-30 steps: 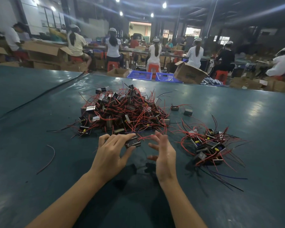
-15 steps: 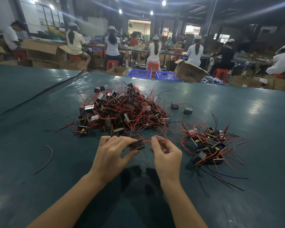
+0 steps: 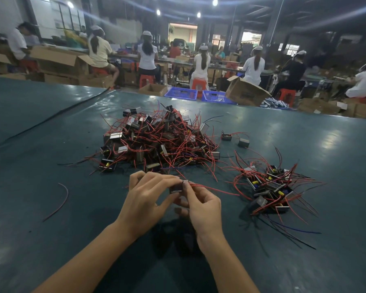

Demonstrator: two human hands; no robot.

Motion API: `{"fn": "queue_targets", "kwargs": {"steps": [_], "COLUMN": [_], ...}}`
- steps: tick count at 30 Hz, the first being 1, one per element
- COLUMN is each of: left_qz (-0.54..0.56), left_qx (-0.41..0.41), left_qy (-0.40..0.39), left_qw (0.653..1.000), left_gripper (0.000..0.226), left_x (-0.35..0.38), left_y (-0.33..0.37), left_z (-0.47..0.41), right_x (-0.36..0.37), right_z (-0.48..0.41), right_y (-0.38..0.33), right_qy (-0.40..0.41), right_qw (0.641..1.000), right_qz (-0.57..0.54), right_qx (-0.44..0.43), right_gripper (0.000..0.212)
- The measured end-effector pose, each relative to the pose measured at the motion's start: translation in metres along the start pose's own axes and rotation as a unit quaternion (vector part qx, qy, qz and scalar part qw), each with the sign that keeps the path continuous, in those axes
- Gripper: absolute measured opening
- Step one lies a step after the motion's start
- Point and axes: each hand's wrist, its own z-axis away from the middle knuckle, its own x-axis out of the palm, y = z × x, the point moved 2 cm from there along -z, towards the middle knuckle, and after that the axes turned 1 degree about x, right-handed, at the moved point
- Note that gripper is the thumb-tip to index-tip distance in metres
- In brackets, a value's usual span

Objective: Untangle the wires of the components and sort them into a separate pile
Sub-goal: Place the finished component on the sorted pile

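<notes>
A big tangled pile (image 3: 159, 140) of small dark block components with red wires lies at the table's middle. A smaller sorted pile (image 3: 270, 187) lies to the right. In front of the big pile, my left hand (image 3: 146, 197) grips one dark component (image 3: 176, 188) between thumb and fingers. My right hand (image 3: 203, 205) touches that component's right side and pinches its red wires (image 3: 216, 188), which trail right toward the smaller pile.
A loose red wire (image 3: 59, 201) lies on the green table (image 3: 51, 240) to the left. Two stray components (image 3: 235, 139) sit behind the piles. Beyond the far edge are blue crates (image 3: 182, 94), cardboard boxes (image 3: 246, 92) and several seated workers.
My right hand went from open to pinching the wires, then closed in against the component. The left hand has kept hold of the component and lifted it slightly toward me.
</notes>
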Motion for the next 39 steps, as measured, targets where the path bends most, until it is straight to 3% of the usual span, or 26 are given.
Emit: {"fn": "queue_targets", "kwargs": {"steps": [4,7,10,12,15,20,24,27,30,34,37,39], "left_qz": [-0.028,0.081,0.255,0.319,0.376,0.408,0.482,0.471,0.460,0.457,0.438,0.417], "left_qx": [0.000,-0.074,-0.276,-0.358,-0.386,-0.439,-0.499,-0.520,-0.540,-0.551,-0.543,-0.533], "left_qy": [0.046,0.040,0.023,0.030,0.056,0.077,0.108,0.142,0.184,0.197,0.193,0.186], "left_qw": [0.999,0.993,0.926,0.877,0.840,0.797,0.712,0.698,0.680,0.670,0.690,0.712], "left_gripper": [0.021,0.013,0.021,0.025,0.028,0.009,0.010,0.008,0.011,0.012,0.015,0.016], "left_x": [-0.001,-0.002,0.001,0.004,0.004,0.011,0.013,0.012,0.008,0.004,0.001,-0.001], "left_y": [0.005,0.009,0.008,0.004,0.000,-0.008,-0.013,-0.018,-0.025,-0.035,-0.041,-0.045], "left_z": [-0.003,-0.003,-0.003,-0.004,-0.006,0.000,0.001,0.001,0.001,0.001,0.001,-0.001], "right_x": [-0.002,-0.005,-0.006,-0.003,0.001,0.002,0.003,0.004,0.000,-0.018,-0.027,-0.024], "right_z": [0.000,0.000,0.001,0.003,0.004,0.006,0.007,0.005,0.001,-0.007,-0.012,-0.016], "right_y": [-0.003,-0.005,-0.006,-0.005,-0.003,-0.003,-0.004,-0.007,-0.013,-0.022,-0.022,-0.019], "right_qy": [0.036,0.061,0.062,0.049,0.027,0.000,-0.022,-0.053,-0.081,0.004,0.067,0.079], "right_qw": [0.995,0.986,0.986,0.988,0.992,0.997,0.999,0.997,0.993,0.992,0.989,0.953], "right_qz": [-0.086,-0.146,-0.152,-0.142,-0.123,-0.073,0.008,0.028,-0.060,-0.093,0.026,0.221], "right_qx": [0.033,0.046,0.032,0.031,0.029,0.001,-0.022,-0.047,-0.064,-0.081,-0.129,-0.192], "right_gripper": [0.015,0.017,0.017,0.020,0.022,0.016,0.025,0.041,0.061,0.062,0.034,0.017]}}
